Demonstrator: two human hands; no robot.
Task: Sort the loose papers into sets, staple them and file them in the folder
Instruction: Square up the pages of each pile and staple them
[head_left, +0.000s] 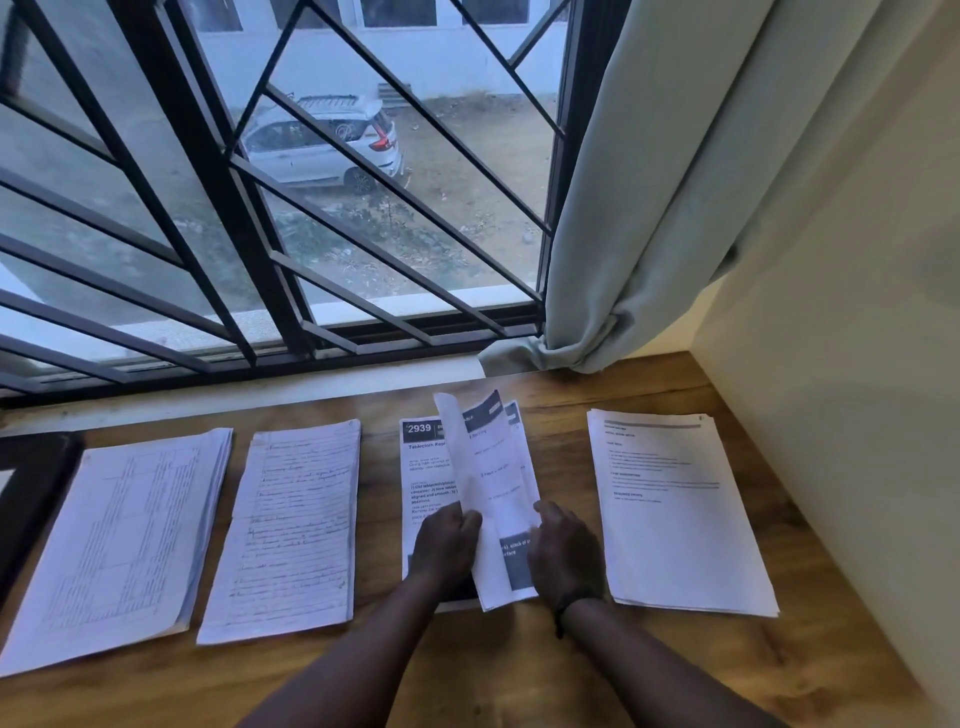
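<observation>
Between two stacks, both hands (447, 545) lift sheets (493, 493).

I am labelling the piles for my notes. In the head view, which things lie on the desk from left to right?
Dark folder → table-printed stack → handwritten stack → "2939" stack → typed stack.

Single head-worn wide-angle view, looking forward and down, close over wooden desk (597, 670), facing barred window (270, 208)
</observation>
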